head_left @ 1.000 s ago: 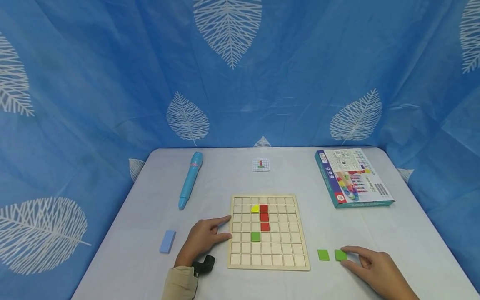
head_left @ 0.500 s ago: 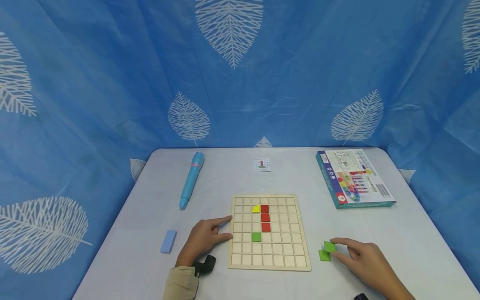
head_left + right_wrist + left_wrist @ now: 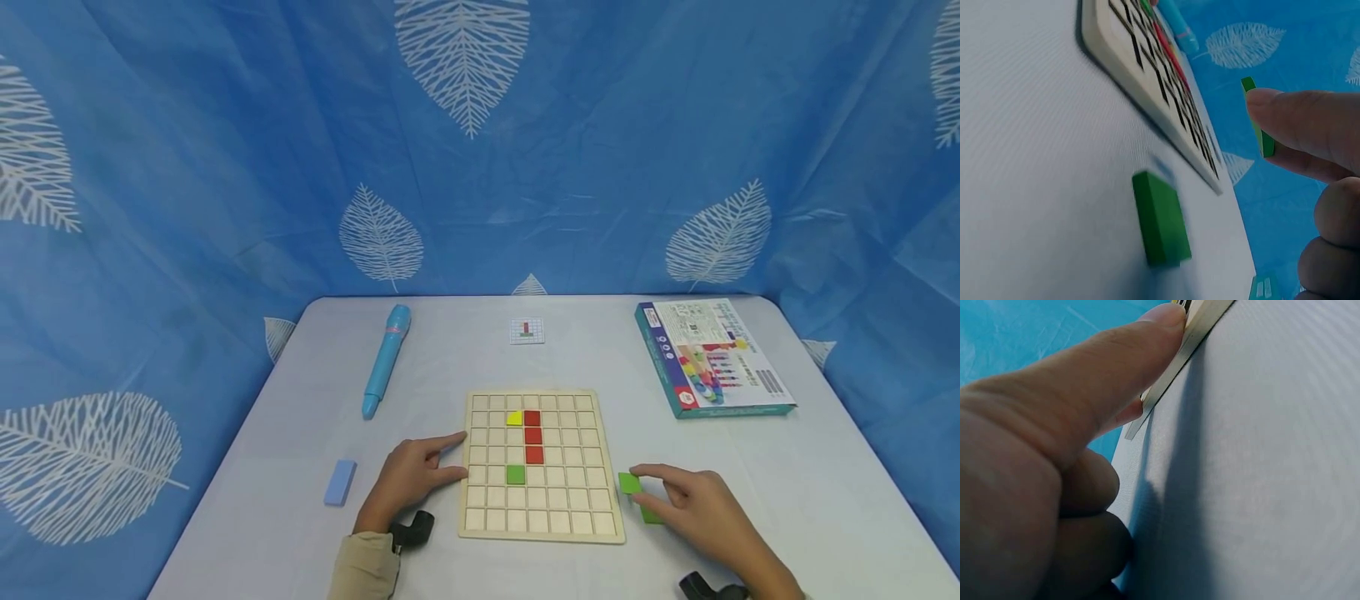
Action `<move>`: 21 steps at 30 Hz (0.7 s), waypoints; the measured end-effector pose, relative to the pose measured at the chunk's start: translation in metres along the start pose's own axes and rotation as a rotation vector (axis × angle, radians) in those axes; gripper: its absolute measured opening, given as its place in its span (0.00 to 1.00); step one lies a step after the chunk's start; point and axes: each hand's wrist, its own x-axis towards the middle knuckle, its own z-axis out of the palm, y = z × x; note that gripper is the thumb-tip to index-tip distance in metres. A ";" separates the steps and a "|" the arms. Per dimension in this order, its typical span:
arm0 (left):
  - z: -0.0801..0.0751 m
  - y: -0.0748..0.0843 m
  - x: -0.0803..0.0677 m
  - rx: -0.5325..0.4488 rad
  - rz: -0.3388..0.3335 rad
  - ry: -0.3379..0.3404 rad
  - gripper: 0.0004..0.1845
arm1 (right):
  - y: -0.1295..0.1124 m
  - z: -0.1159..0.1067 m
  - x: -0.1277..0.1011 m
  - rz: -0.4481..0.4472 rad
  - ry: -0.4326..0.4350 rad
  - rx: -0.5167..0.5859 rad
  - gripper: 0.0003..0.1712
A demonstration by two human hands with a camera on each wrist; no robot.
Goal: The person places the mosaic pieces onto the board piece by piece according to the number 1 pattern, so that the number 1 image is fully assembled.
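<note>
Between thumb and index finger, my right hand (image 3: pixel 701 508) pinches a green square tile (image 3: pixel 629 482), held up just off the board's right edge. A second green tile (image 3: pixel 1163 219) lies on the table under that hand, partly covered in the head view. My left hand (image 3: pixel 408 477) touches the left edge of the wooden grid board (image 3: pixel 558 498) with extended thumb and index finger, its other fingers curled. Set in the board are several red tiles (image 3: pixel 533 436) in a column, a yellow piece (image 3: pixel 514 418) beside the top one, and a green tile (image 3: pixel 516 475) lower left.
A small pattern card (image 3: pixel 527 331) lies behind the board. At the back right is a flat printed box (image 3: pixel 716 358). A blue microphone-shaped object (image 3: pixel 387 358) lies at the back left, and a light blue block (image 3: pixel 341 482) lies left of my left hand.
My right hand has lifted the green tile from the table and carried it left, over the other green tile, to the board's right edge. My left hand has stayed at the board.
</note>
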 end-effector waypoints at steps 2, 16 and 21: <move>0.000 0.001 0.000 0.001 -0.006 -0.001 0.34 | -0.003 0.002 0.002 -0.015 0.005 0.012 0.16; -0.001 0.002 0.000 0.006 -0.024 -0.003 0.33 | -0.031 0.017 0.021 -0.138 0.031 -0.043 0.16; -0.001 0.003 -0.001 0.013 -0.017 0.000 0.33 | -0.042 0.026 0.030 -0.155 0.015 -0.044 0.16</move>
